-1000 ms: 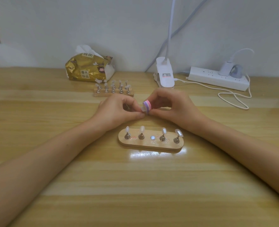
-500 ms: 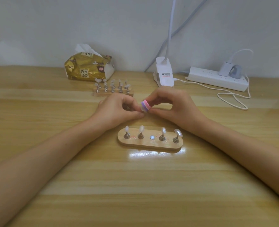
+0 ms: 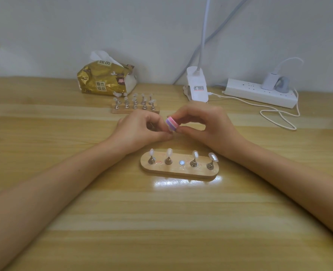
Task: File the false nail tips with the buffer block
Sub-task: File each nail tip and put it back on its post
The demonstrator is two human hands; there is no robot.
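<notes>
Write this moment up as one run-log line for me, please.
step: filing | right hand: pinches buffer block | left hand: pinches nail tip at block, mostly hidden | oval stand: four tips, middle spot bare

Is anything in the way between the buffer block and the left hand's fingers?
Nothing visible. The right hand pinches the buffer block directly against the nail tip, mostly hidden, pinched in the left hand. The wooden stand lies nearer the camera, apart.
</notes>
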